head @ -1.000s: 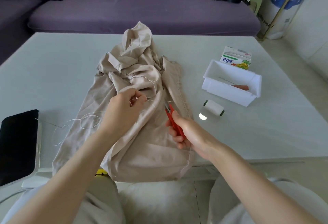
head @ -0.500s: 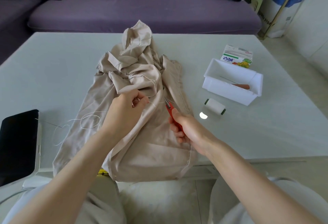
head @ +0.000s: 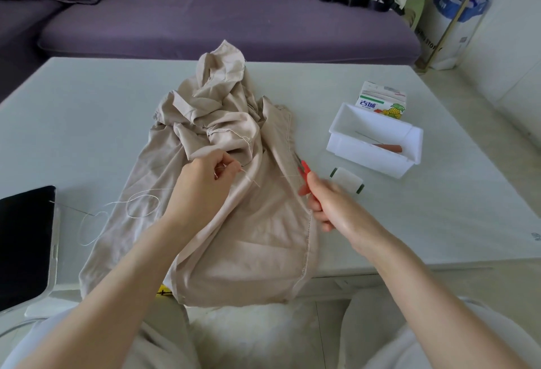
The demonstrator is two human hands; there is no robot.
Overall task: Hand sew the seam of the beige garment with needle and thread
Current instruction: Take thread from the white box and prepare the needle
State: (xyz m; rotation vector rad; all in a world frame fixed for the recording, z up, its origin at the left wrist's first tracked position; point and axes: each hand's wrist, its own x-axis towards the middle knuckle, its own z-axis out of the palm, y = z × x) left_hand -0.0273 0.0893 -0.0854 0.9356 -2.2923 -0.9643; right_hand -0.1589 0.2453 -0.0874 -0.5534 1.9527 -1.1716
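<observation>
The beige garment (head: 234, 222) lies crumpled on the pale table (head: 87, 122), its lower edge hanging over the near side. My left hand (head: 205, 187) rests on the garment's middle and pinches the white thread by the seam. The loose thread (head: 126, 207) loops away to the left over cloth and table. My right hand (head: 330, 204) grips red thread snips (head: 304, 172) at the garment's right edge, blades pointing up and left. A short thread end lies between the two hands. No needle shows clearly in my fingers.
A white thread spool (head: 348, 180) lies just right of the snips. Behind it stands a white plastic tray (head: 374, 140) holding a red-handled tool, and a small carton (head: 380, 100). A dark tablet (head: 26, 242) sits at the near left. A purple sofa (head: 219, 20) runs behind the table.
My right hand has drawn the snips to the right, off the seam to the garment's edge. The thread between the hands now ends loose. My left hand has barely moved.
</observation>
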